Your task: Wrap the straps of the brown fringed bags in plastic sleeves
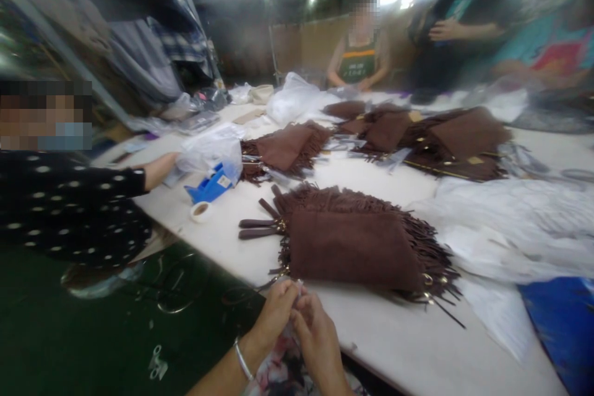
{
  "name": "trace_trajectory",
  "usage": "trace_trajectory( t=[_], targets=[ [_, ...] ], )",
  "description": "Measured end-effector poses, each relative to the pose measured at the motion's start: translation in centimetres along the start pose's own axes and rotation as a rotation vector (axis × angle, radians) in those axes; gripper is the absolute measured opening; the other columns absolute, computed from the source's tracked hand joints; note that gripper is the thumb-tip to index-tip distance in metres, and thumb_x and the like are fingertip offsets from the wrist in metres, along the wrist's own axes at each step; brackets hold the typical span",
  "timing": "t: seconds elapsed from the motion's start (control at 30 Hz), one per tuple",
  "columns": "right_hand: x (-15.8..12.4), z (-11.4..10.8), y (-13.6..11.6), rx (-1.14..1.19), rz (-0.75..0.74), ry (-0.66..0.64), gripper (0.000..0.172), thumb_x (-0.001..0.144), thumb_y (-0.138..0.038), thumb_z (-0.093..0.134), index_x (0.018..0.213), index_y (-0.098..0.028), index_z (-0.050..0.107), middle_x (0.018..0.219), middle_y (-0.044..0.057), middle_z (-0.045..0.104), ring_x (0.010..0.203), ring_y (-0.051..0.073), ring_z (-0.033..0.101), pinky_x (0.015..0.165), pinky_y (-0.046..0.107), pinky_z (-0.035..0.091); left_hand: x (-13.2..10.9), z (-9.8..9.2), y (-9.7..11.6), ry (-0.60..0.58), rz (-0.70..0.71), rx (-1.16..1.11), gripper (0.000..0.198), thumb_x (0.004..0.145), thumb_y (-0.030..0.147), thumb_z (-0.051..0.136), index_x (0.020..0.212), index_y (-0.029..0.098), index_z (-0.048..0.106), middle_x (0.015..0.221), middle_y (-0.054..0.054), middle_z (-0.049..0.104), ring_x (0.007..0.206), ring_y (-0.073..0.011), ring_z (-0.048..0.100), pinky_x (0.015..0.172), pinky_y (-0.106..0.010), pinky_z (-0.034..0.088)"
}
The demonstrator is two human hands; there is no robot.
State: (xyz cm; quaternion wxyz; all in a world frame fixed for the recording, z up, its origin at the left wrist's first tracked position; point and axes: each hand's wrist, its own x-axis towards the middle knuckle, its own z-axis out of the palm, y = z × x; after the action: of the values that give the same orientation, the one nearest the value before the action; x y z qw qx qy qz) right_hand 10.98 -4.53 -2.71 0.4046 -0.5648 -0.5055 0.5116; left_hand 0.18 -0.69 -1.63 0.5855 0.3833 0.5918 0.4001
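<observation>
At the near table edge, my left hand (pixel 276 308) and my right hand (pixel 315 322) meet, both with fingers closed in a pinch. Something small and pale shows between the fingertips, too small and blurred to name. A silver bangle (pixel 242 359) circles my left wrist. Just beyond my hands lies a stack of brown fringed bags (pixel 348 247), with wrist straps (pixel 257 229) sticking out on the left and gold-coloured rings on the right. A thin dark cord or strap trails off the table edge beside my left hand.
A blue tape dispenser (pixel 211 184) and a tape roll (pixel 201 211) sit to the left, near a person in a dotted top (pixel 69 210) reaching over a plastic bag (pixel 213 147). More brown bags (pixel 387 130) lie farther back. White plastic sheets (pixel 515 223) cover the right side.
</observation>
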Motion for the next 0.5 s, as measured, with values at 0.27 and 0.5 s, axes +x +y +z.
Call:
trace_trajectory(
  t=[0.27,0.5],
  targets=[
    [1.3,-1.0,0.4,0.057,0.109,0.114,0.036,0.089,-0.055,0.044,0.087,-0.022,0.06,0.05,-0.004,0.06,0.043,0.015,0.055,0.047,0.023,0.042,0.9,-0.4,-1.3,-0.091,0.065,0.09,0.028,0.085,0.042,0.051,0.073,0.017,0.057,0.061,0.001,0.059,0.053,-0.0137,0.054,0.053,-0.024,0.04],
    [3.3,0.7,0.3,0.506,0.237,0.1,0.044,0.073,-0.063,0.063,0.077,-0.02,0.057,0.047,-0.005,0.054,0.036,0.012,0.048,0.037,0.023,0.041,0.9,-0.6,-0.8,-0.189,-0.004,0.06,0.035,0.086,0.051,0.049,0.07,0.019,0.049,0.055,0.002,0.056,0.046,-0.0132,0.053,0.047,-0.024,0.044]
  ],
)
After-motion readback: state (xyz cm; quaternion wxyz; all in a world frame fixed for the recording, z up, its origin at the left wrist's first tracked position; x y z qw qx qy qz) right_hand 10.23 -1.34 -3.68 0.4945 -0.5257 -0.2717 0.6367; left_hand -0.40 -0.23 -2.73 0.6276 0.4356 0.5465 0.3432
